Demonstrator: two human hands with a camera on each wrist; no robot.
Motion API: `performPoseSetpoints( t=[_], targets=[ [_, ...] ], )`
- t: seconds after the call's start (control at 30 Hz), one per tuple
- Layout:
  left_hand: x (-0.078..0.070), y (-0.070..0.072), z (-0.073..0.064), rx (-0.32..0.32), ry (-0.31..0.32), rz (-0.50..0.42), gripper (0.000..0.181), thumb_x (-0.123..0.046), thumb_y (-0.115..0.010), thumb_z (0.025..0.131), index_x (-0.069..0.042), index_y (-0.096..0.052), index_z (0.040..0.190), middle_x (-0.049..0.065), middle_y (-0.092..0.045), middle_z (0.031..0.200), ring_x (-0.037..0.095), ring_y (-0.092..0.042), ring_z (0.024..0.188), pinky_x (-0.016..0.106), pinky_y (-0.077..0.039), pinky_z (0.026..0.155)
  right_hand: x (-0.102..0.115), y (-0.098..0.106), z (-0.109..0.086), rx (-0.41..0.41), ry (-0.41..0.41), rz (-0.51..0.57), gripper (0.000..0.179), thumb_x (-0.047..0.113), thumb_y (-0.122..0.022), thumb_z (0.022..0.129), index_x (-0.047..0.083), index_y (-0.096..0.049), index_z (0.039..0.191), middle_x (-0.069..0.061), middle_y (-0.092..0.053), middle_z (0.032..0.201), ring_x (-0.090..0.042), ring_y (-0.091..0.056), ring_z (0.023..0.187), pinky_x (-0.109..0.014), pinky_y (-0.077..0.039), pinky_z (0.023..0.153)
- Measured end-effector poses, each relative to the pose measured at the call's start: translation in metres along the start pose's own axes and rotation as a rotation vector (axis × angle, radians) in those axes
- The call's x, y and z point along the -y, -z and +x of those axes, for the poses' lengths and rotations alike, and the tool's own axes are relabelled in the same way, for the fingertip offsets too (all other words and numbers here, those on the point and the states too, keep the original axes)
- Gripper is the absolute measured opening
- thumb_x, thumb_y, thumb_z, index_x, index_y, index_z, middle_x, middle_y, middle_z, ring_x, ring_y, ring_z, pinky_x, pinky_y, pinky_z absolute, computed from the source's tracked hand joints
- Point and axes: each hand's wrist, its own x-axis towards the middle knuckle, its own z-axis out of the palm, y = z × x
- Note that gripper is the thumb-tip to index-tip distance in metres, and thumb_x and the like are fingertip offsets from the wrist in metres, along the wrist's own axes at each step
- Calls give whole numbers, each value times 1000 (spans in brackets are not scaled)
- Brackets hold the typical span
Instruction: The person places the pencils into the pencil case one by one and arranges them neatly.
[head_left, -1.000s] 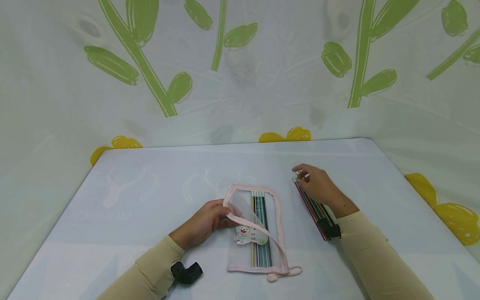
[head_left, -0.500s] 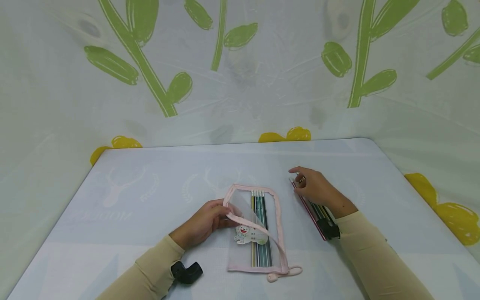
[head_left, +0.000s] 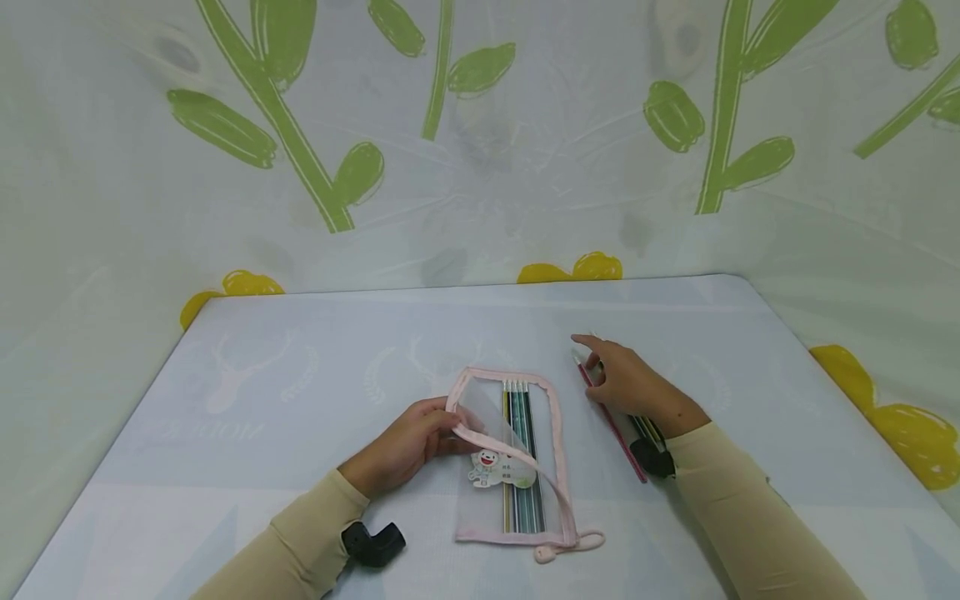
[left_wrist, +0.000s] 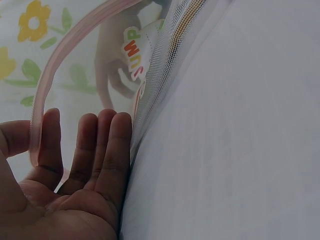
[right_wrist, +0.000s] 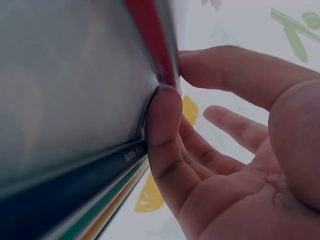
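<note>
A clear mesh pencil pouch with a pink zipped edge (head_left: 557, 417) lies at the middle front, several pencils (head_left: 534, 508) side by side inside. My left hand (head_left: 412, 437) pinches the lifted pink edge of its opening between thumb and forefinger, holding the flap up; the other fingers extend under it in the left wrist view. To the right, my right hand (head_left: 637, 383) pinches a red pencil (head_left: 615, 427) between thumb and forefinger. Several more pencils (head_left: 647, 427), dark, green and yellow, lie under that hand and wrist, partly hidden; a dark blue pencil (right_wrist: 75, 192) shows close by in the right wrist view.
The pouch carries a white cartoon tag (head_left: 491, 471) and a pink pull cord (head_left: 588, 542) at its lower right corner. Black wrist cameras (head_left: 372, 546) sit on both sleeves. The pale table (head_left: 300, 367) meets a leaf-patterned curtain (head_left: 540, 183) behind.
My right hand has shifted slightly left and toward me, drawing the red pencil apart from the other pencils. The left hand and pouch have stayed still.
</note>
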Motion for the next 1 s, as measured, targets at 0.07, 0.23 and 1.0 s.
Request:
performPoseSetpoints(
  t=[0.07, 0.23, 1.0],
  targets=[
    [0, 0, 0, 0, -1, -1, 34, -12, -38, 102, 12, -57, 119, 13, -61, 122, 17, -68, 105, 35, -56, 99, 1, 0, 0, -7, 2, 2, 81, -1, -70, 83, 6, -32, 154, -22, -61, 116, -22, -59, 84, -32, -59, 70],
    [-1, -1, 0, -2, -2, -11, 33, -10, -37, 102, 12, -57, 118, 11, -61, 120, 17, -69, 104, 36, -57, 98, 3, 0, -1, -4, -29, 20, 84, 0, -69, 82, 9, -30, 155, -21, -62, 117, -22, -59, 83, -32, -57, 69],
    [2, 0, 1, -8, 6, 1, 33, -11, -38, 102, 11, -57, 118, 11, -61, 120, 18, -68, 105, 36, -57, 98, 9, 5, -3, 2, -27, 137, 76, 7, -65, 89, 13, -28, 156, -16, -61, 106, -19, -61, 79, -31, -59, 66]
  ],
)
